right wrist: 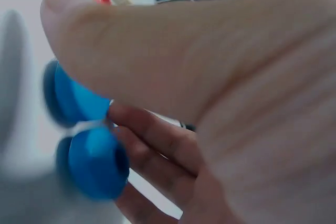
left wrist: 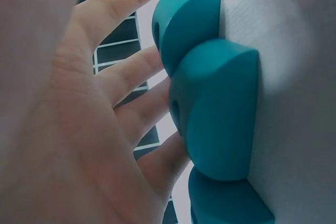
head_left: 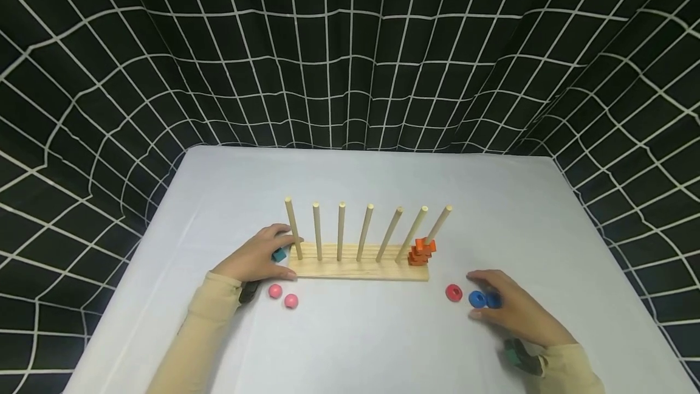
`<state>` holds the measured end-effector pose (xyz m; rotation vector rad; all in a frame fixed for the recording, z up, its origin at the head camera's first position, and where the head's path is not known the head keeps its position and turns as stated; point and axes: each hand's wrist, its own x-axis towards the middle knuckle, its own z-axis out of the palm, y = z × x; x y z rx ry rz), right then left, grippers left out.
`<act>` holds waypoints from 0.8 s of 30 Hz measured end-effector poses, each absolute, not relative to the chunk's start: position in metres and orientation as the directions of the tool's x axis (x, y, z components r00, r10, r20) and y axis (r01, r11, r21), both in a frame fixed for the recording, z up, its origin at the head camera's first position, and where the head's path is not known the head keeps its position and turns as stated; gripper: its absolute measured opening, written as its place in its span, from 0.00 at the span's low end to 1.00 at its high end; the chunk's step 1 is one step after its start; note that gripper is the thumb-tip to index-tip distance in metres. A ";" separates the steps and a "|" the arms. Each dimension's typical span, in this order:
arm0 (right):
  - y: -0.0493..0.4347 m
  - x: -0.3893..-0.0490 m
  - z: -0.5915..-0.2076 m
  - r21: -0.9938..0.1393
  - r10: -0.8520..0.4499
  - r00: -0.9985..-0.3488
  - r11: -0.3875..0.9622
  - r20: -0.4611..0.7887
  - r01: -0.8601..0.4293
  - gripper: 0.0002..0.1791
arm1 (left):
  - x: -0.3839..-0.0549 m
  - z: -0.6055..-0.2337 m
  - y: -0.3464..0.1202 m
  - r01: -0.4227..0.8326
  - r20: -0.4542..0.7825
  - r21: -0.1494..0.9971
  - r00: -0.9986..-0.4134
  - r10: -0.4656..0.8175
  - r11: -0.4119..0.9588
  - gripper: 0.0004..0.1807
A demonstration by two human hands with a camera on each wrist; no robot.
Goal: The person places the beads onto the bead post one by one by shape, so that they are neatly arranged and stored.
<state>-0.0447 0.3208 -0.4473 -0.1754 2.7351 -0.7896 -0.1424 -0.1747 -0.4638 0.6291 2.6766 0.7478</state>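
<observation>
My left hand [head_left: 257,255] holds the left end of a wooden peg stand [head_left: 350,270], thumb at the front edge and index finger at the back. Teal half-round blocks [left wrist: 218,114] with holes lie under that palm; in the head view just one teal block [head_left: 279,255] shows. Over two blue ring-shaped beads [head_left: 477,300] hovers my right hand [head_left: 511,303], its thumb and fingers spread apart on either side. The right wrist view has both blue beads [right wrist: 97,162] beside the fingers; whether they touch is unclear. A red ring bead [head_left: 454,292] lies just left of that hand.
Several upright pegs [head_left: 341,233] rise from the stand. Orange pieces [head_left: 420,254] are stacked on the rightmost peg. Two pink balls [head_left: 283,296] sit in front of the stand's left end. White cloth [head_left: 361,345] covers the table, with a black gridded curtain [head_left: 350,65] around it.
</observation>
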 end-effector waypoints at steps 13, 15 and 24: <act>0.339 -0.023 -0.453 -0.517 -0.110 -0.982 0.856 -0.157 -0.013 0.22 | -0.144 -0.465 -0.175 0.334 -0.150 0.545 -0.863 0.482 0.769 0.41; 0.339 -0.024 -0.453 -0.504 -0.094 -0.984 0.864 -0.149 -0.006 0.21 | -0.145 -0.465 -0.174 0.338 -0.150 0.542 -0.862 0.484 0.769 0.41; 0.332 -0.042 -0.418 -0.422 -0.064 -0.997 0.904 0.039 -0.075 0.23 | -0.142 -0.468 -0.176 0.344 -0.136 0.556 -0.860 0.492 0.756 0.40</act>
